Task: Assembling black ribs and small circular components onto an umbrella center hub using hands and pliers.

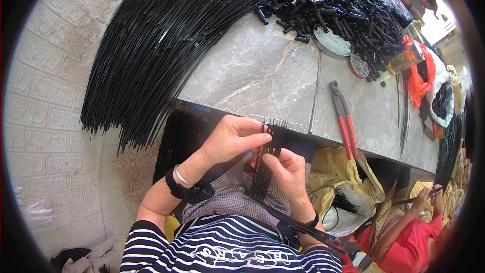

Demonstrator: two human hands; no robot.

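Just in front of the table's near edge, my hands work on a bunch of thin black rods above my lap. My left hand is closed, its thumb and forefinger pinching near the upper ends of the rods. Lower down, my right hand is closed round the bunch with its thumb across it. The rods fan out slightly between the two hands, and their tips point toward the table. More long black rods slant past my right forearm. How many rods each hand grips cannot be told.
A thick pile of black rods overhangs the table at left. Short black tubes are heaped behind, near a round tin and a small red-rimmed dish. Red-handled pincers lie at right. A co-worker in red sits nearby.
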